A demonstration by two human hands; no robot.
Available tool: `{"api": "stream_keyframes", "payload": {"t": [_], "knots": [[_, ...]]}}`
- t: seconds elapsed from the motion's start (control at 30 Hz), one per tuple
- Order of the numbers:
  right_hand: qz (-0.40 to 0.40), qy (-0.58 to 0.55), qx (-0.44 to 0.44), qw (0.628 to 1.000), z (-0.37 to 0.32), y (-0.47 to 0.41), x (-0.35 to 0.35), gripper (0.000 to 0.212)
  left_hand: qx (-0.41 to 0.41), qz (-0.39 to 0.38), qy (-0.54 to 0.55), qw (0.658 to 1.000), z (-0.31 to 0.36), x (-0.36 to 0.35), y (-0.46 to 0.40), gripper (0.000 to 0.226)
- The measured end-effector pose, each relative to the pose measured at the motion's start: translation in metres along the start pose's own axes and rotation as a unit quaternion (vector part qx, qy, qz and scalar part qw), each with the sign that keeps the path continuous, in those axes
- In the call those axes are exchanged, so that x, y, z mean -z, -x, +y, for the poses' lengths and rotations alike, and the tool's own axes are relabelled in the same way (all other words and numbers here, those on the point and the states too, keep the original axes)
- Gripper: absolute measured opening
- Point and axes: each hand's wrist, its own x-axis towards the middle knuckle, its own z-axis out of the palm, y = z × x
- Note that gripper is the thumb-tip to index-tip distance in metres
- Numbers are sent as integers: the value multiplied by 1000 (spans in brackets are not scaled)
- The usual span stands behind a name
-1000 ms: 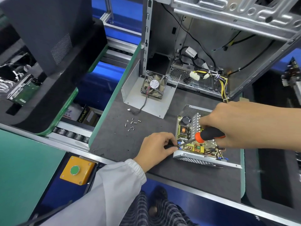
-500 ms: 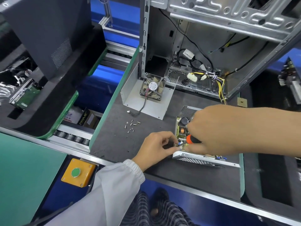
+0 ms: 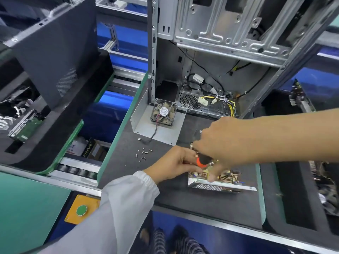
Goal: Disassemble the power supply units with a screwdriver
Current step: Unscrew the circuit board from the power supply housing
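Note:
An opened power supply unit (image 3: 216,186), a metal shell with a bare circuit board inside, lies on the dark work mat. My right hand (image 3: 225,142) is above it, closed around a screwdriver with an orange and black handle (image 3: 201,160). The screwdriver's tip is hidden behind my fingers. My left hand (image 3: 176,163) pinches at the unit's left edge, right by the tool. Whether it grips a screw I cannot tell. The unit's removed cover plate (image 3: 161,129) lies behind, carrying a cooling fan (image 3: 163,112).
Several loose screws (image 3: 143,154) lie on the mat left of my hands. An open computer case (image 3: 211,52) with yellow cables stands at the back. A dark side panel (image 3: 55,57) leans at left, above a roller conveyor. An orange box with a green button (image 3: 81,209) sits below the table edge.
My right hand slid left along the unit toward my left hand, covering most of the screwdriver handle. My left hand stayed at the unit's left edge. The view tilted upward.

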Motion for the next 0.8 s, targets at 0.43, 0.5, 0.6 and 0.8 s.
{"api": "stream_keyframes", "payload": {"t": [0.43,0.5,0.6,0.8], "knots": [[169,22,-39,985,-16,21,-18,38,8,-34,85,996,3,-5,-2,16],[184,10,-69,980,-11,16,-18,31,-5,-40,71,997,7,-7,-6,26],[196,17,-41,980,-14,16,-23,16,-27,-61,89,994,7,-4,-9,27],[179,-105,-44,977,-5,20,-27,51,0,-64,126,990,1,3,-9,16]]}}
